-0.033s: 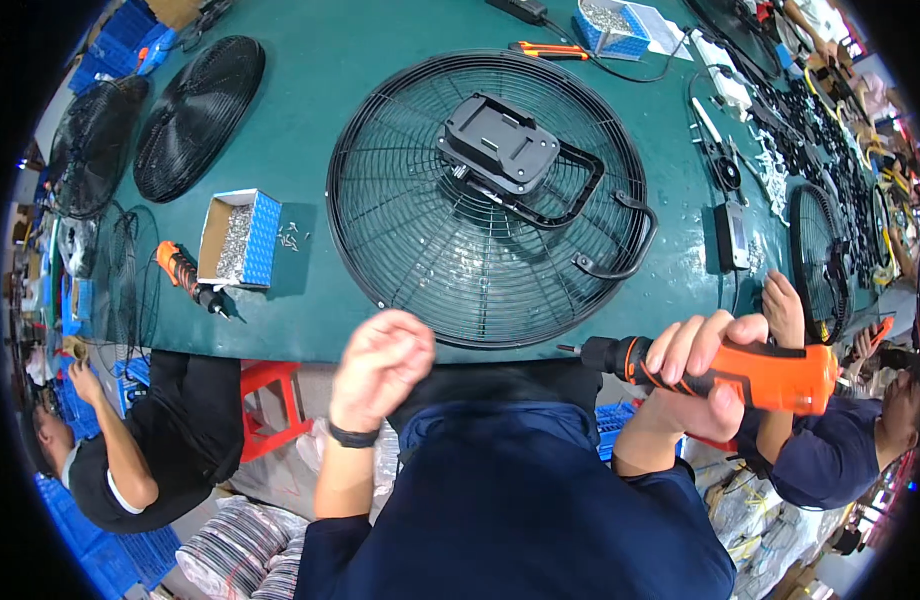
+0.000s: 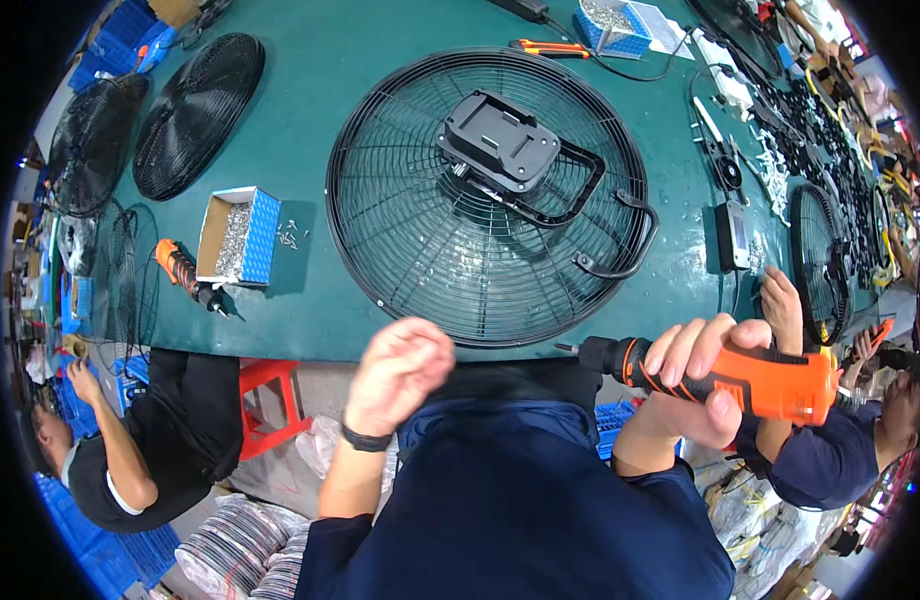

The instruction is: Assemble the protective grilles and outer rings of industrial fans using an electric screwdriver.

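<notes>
My right hand (image 2: 702, 375) is wrapped round an orange and black cordless screwdriver (image 2: 770, 380), its bit pointing left just off the table's near edge. My left hand (image 2: 400, 370), with a dark wristband, is held at the table's near edge with its fingers curled in; what they hold, if anything, is hidden. Beyond both hands lies a large round black fan (image 2: 450, 270), its wire grille up. On it are a black rectangular housing (image 2: 500, 140), a bracket (image 2: 580, 200) and a curved carrying handle (image 2: 635, 250). Neither hand touches the fan.
To the left stand a blue box of screws (image 2: 255, 235) and a second orange screwdriver (image 2: 185, 275), with loose screws (image 2: 293, 235) beside the box. Fan grilles (image 2: 200, 115) lie farther left. Orange-handled pliers (image 2: 550, 48) and another screw box (image 2: 615, 28) are behind. Co-workers sit at both sides.
My left hand has shifted a little to the right and slightly nearer to me, fingers still curled. My right hand and the screwdriver have hardly moved.
</notes>
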A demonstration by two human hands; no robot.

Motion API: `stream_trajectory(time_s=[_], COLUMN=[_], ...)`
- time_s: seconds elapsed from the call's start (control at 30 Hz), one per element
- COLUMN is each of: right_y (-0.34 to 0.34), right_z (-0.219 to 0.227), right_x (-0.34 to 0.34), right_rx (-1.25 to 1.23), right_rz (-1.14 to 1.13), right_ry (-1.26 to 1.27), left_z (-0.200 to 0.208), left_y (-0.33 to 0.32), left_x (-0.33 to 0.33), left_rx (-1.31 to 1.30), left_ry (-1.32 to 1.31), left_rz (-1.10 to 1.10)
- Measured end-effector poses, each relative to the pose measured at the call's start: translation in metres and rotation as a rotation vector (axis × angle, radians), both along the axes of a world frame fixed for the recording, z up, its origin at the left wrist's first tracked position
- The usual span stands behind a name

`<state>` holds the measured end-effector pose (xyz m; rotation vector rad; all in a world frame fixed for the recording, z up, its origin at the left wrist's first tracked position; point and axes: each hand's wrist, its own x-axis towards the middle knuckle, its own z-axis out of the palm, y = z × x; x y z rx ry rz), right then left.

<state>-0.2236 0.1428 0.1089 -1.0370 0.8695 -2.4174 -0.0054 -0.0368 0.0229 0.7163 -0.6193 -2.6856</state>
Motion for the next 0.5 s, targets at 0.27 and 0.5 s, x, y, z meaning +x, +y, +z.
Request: stream_trajectory(time_s=[0.27,0.5], right_y=[-0.005,-0.005], right_z=[-0.010,-0.015], right_x=[0.014,0.008], right_rx=[-0.058,-0.088], right_rz=[0.126,0.256], right_ry=[0.046,0.192], left_z=[-0.016,-0.018], left_y=[0.062,0.065], left_x=[-0.043,-0.041], left_rx=[0.337,0.434], left_ry=[-0.019,0.018], left_rz=[-0.173,-0.175])
